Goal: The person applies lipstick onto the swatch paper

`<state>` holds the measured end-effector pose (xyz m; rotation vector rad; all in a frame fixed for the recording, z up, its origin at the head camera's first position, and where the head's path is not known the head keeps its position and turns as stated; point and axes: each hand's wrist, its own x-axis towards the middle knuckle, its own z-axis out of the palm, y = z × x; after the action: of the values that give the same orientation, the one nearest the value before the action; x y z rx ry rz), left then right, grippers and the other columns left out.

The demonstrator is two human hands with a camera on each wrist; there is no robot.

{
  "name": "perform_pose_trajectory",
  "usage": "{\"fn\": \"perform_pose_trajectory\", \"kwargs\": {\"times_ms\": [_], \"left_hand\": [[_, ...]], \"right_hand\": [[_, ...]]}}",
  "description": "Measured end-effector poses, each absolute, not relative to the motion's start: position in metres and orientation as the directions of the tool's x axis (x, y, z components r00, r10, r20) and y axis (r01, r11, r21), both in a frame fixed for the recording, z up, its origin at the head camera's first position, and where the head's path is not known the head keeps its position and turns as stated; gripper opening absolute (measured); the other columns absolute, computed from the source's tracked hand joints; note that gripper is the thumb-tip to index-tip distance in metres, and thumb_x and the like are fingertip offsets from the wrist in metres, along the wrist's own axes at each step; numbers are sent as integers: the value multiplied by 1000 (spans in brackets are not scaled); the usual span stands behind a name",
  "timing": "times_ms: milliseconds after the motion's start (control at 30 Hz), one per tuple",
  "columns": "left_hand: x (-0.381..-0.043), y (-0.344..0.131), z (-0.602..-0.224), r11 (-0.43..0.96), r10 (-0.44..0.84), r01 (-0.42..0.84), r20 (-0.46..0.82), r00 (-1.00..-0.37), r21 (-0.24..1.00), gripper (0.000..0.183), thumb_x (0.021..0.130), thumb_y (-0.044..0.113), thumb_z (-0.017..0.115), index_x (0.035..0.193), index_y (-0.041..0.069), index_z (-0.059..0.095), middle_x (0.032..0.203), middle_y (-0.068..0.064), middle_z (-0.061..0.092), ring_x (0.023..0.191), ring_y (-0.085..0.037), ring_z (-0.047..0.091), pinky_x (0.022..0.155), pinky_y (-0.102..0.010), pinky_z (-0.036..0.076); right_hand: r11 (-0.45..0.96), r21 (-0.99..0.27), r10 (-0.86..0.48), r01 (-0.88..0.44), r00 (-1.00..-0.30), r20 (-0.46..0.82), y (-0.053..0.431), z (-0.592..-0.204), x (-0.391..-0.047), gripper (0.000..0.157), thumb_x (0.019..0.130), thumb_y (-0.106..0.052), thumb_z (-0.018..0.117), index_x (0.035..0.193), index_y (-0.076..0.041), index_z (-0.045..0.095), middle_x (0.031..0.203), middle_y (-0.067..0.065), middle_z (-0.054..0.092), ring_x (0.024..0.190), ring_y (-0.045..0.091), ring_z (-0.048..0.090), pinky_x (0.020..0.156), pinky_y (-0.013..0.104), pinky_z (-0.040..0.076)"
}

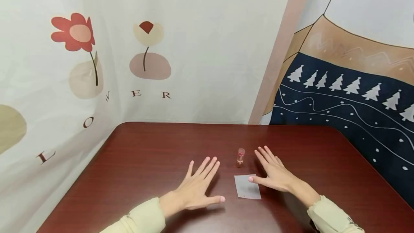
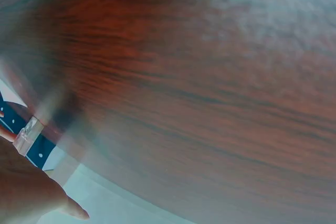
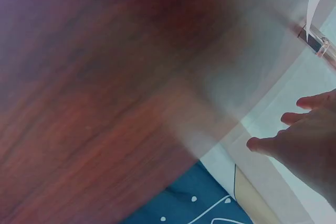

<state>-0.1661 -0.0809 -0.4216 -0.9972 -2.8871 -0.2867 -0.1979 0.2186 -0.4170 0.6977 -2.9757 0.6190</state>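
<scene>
A small clear tube with a pinkish-red top, much like a lipstick (image 1: 240,156), stands upright on the table between and beyond my hands. In front of it lies a small square of white paper (image 1: 246,188). My left hand (image 1: 197,189), palm down with fingers spread, is to the left of the paper and holds nothing. To the right, my right hand (image 1: 275,173) is spread too, its thumb over the paper's upper right part; whether it touches cannot be told. The wrist views show the tube (image 3: 322,46) near the frame edges.
The dark red-brown wooden table (image 1: 168,143) has rounded far corners. Behind it hangs a pale curtain (image 1: 213,46) printed with flowers and letters. On the right is a navy cloth (image 1: 310,110) with white trees.
</scene>
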Motion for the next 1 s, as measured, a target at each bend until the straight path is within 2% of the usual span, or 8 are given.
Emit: {"fn": "perform_pose_trajectory", "kwargs": {"times_ms": [133,233,367,500,633,733,867,1000], "left_hand": [[-165,-80,-423,766,603,622,153,-783,164,95,82,72,41,150,14,11,156,-3,4,141,-22,4,102,-64,9],[-162,-81,-423,764,604,622,149,-783,174,94,83,71,41,150,13,12,156,-5,3,141,-23,3,102,-64,10],[-156,-85,-424,757,613,628,138,-778,180,92,84,69,42,150,11,15,155,-8,6,140,-26,7,101,-64,11],[-153,-89,-422,762,612,629,148,-777,155,90,84,68,43,149,9,19,155,-9,9,140,-27,10,101,-64,13],[-153,-93,-420,760,613,633,158,-774,149,89,85,66,44,148,8,22,155,-10,10,140,-28,11,101,-64,14],[-153,-95,-421,753,617,637,158,-771,167,88,86,66,43,148,7,22,154,-11,10,140,-29,10,101,-65,13],[-154,-98,-422,750,614,635,164,-772,184,85,87,62,46,147,5,24,154,-13,13,139,-30,11,101,-65,13],[-159,-102,-422,764,591,617,180,-786,189,81,88,53,52,146,4,25,153,-15,15,139,-30,10,102,-64,12]], "right_hand": [[813,-371,-429,-448,-893,138,216,-420,-205,91,77,-61,61,141,0,36,147,21,28,137,38,15,101,63,18],[801,-364,-449,-476,-879,160,212,-421,-211,83,78,-58,62,135,1,45,140,21,39,131,39,27,100,60,25],[777,-381,-474,-501,-864,170,203,-424,-221,66,79,-50,67,122,-1,57,111,11,56,103,28,50,84,44,43],[725,-474,-490,-499,-858,154,194,-426,-233,44,77,-38,72,105,-6,61,84,0,52,75,16,48,63,28,42],[677,-550,-491,-489,-857,158,186,-428,-242,23,76,-25,76,88,-11,61,75,-2,51,68,13,47,57,23,39],[647,-587,-475,-487,-860,189,182,-429,-246,16,76,-18,77,79,-13,62,70,-3,51,64,11,46,53,22,38],[609,-638,-457,-471,-866,203,178,-430,-246,11,77,-15,76,76,-13,65,68,-6,53,61,8,47,50,22,39],[634,-631,-445,-447,-878,176,177,-422,-241,8,82,-15,71,86,-10,67,70,-9,57,61,7,50,50,22,42]]}}
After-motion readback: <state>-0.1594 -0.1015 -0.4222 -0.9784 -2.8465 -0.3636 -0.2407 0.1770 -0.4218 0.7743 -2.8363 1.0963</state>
